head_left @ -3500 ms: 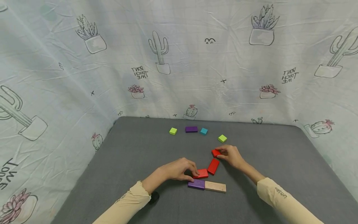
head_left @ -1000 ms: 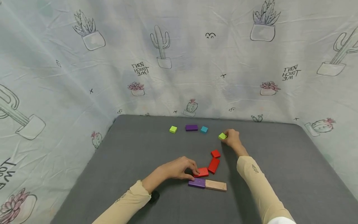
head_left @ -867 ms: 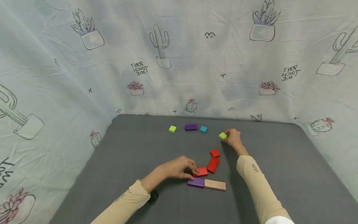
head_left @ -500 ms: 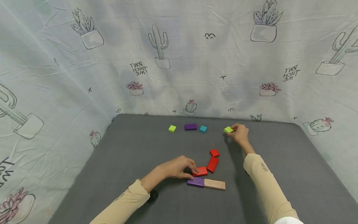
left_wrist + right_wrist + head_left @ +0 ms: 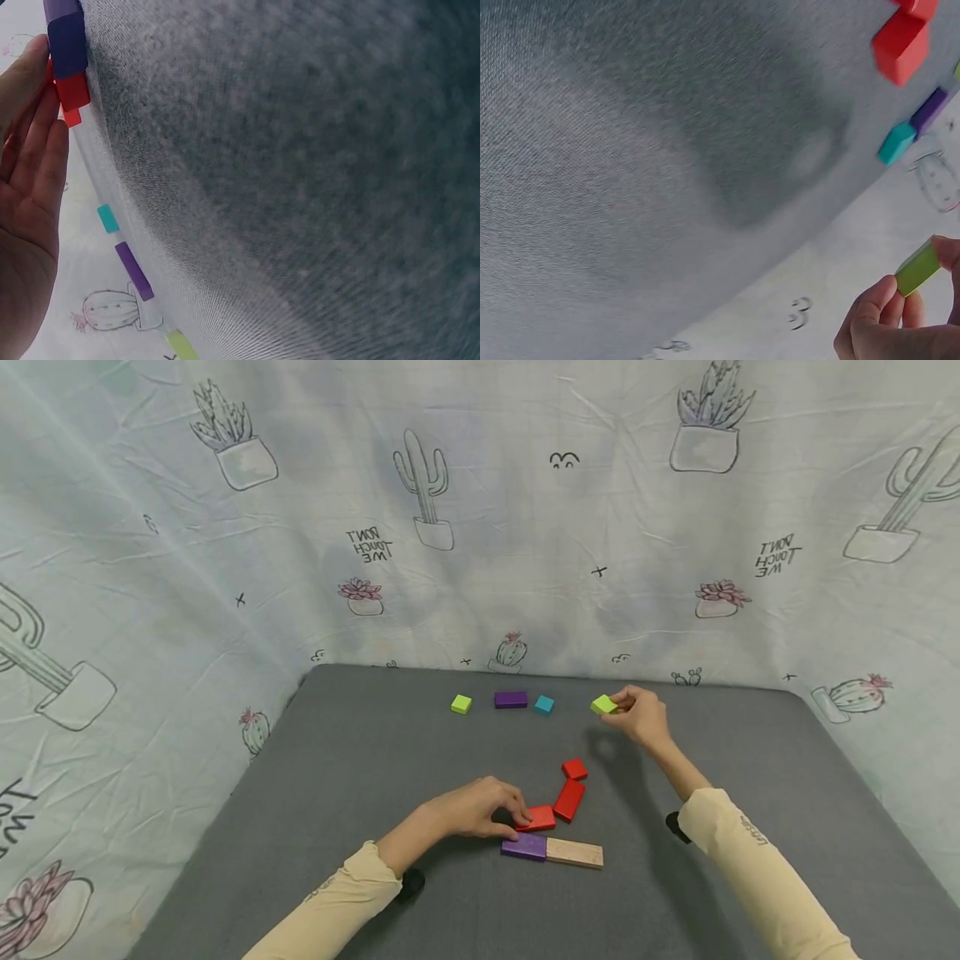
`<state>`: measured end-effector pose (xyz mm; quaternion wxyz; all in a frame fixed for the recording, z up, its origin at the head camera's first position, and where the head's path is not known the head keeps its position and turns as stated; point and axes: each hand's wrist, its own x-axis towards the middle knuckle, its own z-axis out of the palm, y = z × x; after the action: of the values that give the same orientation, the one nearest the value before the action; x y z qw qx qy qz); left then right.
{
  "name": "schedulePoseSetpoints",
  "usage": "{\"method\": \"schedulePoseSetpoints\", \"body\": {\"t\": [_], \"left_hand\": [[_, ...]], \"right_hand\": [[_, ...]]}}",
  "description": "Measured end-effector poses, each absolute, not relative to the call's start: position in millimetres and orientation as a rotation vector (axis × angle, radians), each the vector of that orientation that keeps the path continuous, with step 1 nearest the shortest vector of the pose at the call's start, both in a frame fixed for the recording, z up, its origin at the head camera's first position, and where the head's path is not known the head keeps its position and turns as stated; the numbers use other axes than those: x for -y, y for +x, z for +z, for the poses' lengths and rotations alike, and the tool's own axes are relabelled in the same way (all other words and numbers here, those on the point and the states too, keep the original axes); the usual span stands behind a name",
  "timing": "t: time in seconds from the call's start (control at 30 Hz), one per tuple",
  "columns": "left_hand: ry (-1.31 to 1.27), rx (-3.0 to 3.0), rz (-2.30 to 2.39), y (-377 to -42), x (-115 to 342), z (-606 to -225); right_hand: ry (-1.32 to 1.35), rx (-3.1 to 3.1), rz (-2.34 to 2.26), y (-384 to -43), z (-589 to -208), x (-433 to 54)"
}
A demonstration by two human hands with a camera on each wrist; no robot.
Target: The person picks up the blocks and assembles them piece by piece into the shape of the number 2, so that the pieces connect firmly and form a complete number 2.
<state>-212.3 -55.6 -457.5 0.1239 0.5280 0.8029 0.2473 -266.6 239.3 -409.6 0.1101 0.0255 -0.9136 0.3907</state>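
Note:
My right hand (image 5: 643, 718) pinches a small lime-green block (image 5: 602, 704) between thumb and fingertips. The right wrist view shows this green block (image 5: 916, 271) held up, and its shadow falls on the cloth below in the head view. My left hand (image 5: 477, 807) rests at the front middle, fingertips on a red block (image 5: 542, 817) and thumb against a purple block (image 5: 525, 847). A plain wooden block (image 5: 575, 852) lies end to end with that purple one. From the red block, another long red block (image 5: 570, 799) and a small red block (image 5: 575, 769) run away at a slant.
Along the back of the grey tabletop (image 5: 375, 752) lie another lime-green block (image 5: 461, 704), a purple block (image 5: 511, 700) and a small blue block (image 5: 544, 705). A cactus-print curtain (image 5: 487, 527) hangs behind the table's far edge.
My right hand has left the small red block, taken hold of the right lime-green block and lifted it, drifting right and then slightly left. My left hand stays in place.

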Motion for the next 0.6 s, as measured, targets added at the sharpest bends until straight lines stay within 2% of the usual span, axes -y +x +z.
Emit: {"method": "schedulePoseSetpoints", "body": {"t": [0.3, 0.6], "left_hand": [[1.544, -2.343, 0.747, -212, 57, -459], [1.541, -2.345, 0.728, -211, 56, -459]], "right_hand": [[0.193, 2.667, 1.222, -255, -400, -222], [0.195, 2.675, 1.332, -242, -397, -217]]}}
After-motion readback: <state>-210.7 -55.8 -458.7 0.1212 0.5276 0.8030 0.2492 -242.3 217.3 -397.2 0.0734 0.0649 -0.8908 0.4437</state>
